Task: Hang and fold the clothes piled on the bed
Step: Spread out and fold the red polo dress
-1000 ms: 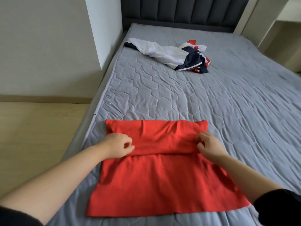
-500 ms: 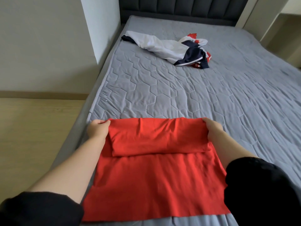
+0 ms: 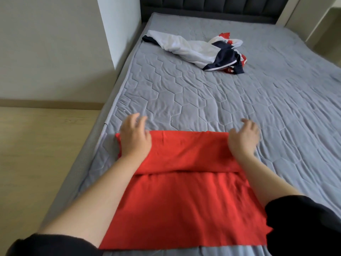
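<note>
Fingers of both hands apart and loose, gripping nothing; left hand and right hand lie over the ends of the folded band of the cloth, at the near left edge of the bed. Step: folding; next, probably regrip the band and turn it nearward.

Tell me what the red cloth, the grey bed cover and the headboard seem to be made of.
The red cloth looks like thin cotton jersey, matt; it lies limp and folds softly. The bed cover is a quilted matt grey fabric, stitched in hexagons, puffy and wrinkled. The headboard is padded dark upholstery in upright panels; fabric or imitation leather, I cannot tell.
</note>
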`<state>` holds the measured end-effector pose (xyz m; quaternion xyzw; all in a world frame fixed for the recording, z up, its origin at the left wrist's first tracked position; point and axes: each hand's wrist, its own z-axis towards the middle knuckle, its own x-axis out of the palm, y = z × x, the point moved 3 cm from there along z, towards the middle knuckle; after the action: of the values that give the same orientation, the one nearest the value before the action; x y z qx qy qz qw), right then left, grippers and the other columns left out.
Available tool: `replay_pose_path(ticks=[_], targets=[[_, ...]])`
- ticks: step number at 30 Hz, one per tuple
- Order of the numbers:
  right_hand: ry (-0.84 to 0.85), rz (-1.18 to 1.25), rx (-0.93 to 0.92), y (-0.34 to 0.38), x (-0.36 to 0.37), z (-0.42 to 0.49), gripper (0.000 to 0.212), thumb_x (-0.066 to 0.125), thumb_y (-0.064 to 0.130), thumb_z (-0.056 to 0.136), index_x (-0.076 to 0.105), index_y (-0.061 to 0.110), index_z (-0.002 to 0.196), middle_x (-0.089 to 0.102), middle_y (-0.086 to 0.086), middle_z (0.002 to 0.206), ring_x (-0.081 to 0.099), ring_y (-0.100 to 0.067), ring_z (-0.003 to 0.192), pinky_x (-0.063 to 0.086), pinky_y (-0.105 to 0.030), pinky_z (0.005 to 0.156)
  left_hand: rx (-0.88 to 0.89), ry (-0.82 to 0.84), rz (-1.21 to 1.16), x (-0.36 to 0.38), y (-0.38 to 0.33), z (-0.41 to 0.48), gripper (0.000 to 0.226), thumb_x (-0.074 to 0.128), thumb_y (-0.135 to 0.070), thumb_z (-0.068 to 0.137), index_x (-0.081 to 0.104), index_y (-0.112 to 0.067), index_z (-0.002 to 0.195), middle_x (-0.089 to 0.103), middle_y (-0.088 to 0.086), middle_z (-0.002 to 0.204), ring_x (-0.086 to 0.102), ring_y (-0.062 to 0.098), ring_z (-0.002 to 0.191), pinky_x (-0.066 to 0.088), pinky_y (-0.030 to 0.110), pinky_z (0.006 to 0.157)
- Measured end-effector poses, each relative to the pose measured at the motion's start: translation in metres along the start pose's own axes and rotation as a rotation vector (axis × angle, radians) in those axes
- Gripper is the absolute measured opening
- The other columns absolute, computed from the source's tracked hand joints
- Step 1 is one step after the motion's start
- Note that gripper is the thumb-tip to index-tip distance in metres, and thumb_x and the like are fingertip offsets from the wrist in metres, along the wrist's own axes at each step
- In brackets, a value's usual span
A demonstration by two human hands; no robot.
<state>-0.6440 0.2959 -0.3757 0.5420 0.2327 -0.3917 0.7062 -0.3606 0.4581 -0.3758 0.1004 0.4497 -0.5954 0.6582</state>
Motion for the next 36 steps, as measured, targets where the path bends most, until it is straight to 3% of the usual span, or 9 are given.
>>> replay_pose_path(ticks=[3,5,7,13,19,23,27,33,36], targets=[[0.195,-0.109,-0.429,0.046,0.027,-0.036,0.044,0.054,0.021,0.089,0.051,0.005,0.131,0.049,-0.015,0.136,0.039,-0.032,0.13,0.025,-0.042,0.109,0.248,0.369,0.096,0.033,-0.044,-0.013,0.048,0.049,-0.027,0.092,0.047,-0.015,0.138,0.04,0.013,0.147,0.029,0.033,0.139,0.025,0.05,0.109],[0.381,-0.243,-0.493,0.046,0.048,-0.054,0.049,0.042,0.034,0.097,0.041,0.012,0.141,0.038,-0.008,0.149,0.025,-0.024,0.142,0.012,-0.045,0.116,0.232,0.586,0.21,0.055,-0.043,-0.029,0.055,0.035,-0.044,0.098,0.027,-0.026,0.149,0.023,0.001,0.157,0.011,0.022,0.146,0.012,0.05,0.115],[0.503,-0.357,-0.425,0.021,0.059,-0.056,0.054,0.029,0.044,0.1,0.03,0.019,0.148,0.024,-0.001,0.157,0.013,-0.017,0.146,0.001,-0.048,0.117,0.154,0.674,0.263,0.065,-0.022,-0.043,0.059,0.027,-0.053,0.098,0.017,-0.031,0.152,0.013,-0.004,0.16,0.004,0.015,0.147,0.004,0.046,0.116],[0.452,-0.358,-0.004,-0.072,0.035,-0.035,0.062,0.023,0.048,0.098,0.016,0.02,0.152,0.009,0.003,0.161,0.004,-0.014,0.147,0.002,-0.053,0.117,0.003,0.457,0.27,0.054,0.021,-0.051,0.062,0.039,-0.049,0.095,0.029,-0.022,0.15,0.025,0.005,0.157,0.017,0.021,0.146,0.01,0.048,0.115],[0.405,-0.466,0.061,-0.069,0.024,-0.041,0.066,0.022,0.044,0.097,0.008,0.014,0.153,0.002,-0.005,0.161,-0.002,-0.021,0.148,-0.005,-0.053,0.117,-0.158,0.432,0.341,0.042,0.034,-0.057,0.064,0.034,-0.05,0.096,0.025,-0.018,0.151,0.021,0.004,0.158,0.011,0.026,0.147,0.006,0.053,0.115],[0.27,-0.426,-0.126,-0.018,0.027,-0.049,0.064,0.034,0.026,0.094,0.013,0.01,0.152,0.002,-0.009,0.161,-0.004,-0.023,0.148,-0.006,-0.052,0.115,-0.017,0.432,0.407,0.036,0.017,-0.051,0.061,0.041,-0.041,0.095,0.027,-0.019,0.15,0.018,0.006,0.159,0.005,0.029,0.147,0.003,0.057,0.113],[0.326,-0.328,-0.365,0.024,0.043,-0.06,0.056,0.036,0.022,0.096,0.024,0.012,0.15,0.011,-0.006,0.16,0.001,-0.021,0.148,0.001,-0.05,0.116,0.183,0.419,0.327,0.039,-0.015,-0.033,0.057,0.044,-0.035,0.094,0.032,-0.023,0.148,0.024,0.004,0.157,0.008,0.029,0.147,0.011,0.056,0.113],[0.514,-0.375,-0.314,-0.003,0.057,-0.043,0.055,0.025,0.046,0.1,0.031,0.018,0.146,0.031,-0.001,0.153,0.015,-0.017,0.145,0.0,-0.054,0.115,0.159,0.679,0.303,0.067,-0.011,-0.03,0.057,0.023,-0.051,0.099,0.013,-0.033,0.152,0.009,-0.007,0.16,0.002,0.02,0.148,0.003,0.052,0.115],[0.496,-0.411,-0.23,-0.027,0.055,-0.044,0.057,0.023,0.049,0.098,0.03,0.019,0.146,0.03,0.001,0.153,0.014,-0.015,0.145,0.001,-0.055,0.116,0.107,0.644,0.31,0.069,0.001,-0.038,0.058,0.025,-0.053,0.098,0.017,-0.032,0.151,0.014,-0.003,0.16,0.008,0.019,0.147,0.004,0.049,0.116]])
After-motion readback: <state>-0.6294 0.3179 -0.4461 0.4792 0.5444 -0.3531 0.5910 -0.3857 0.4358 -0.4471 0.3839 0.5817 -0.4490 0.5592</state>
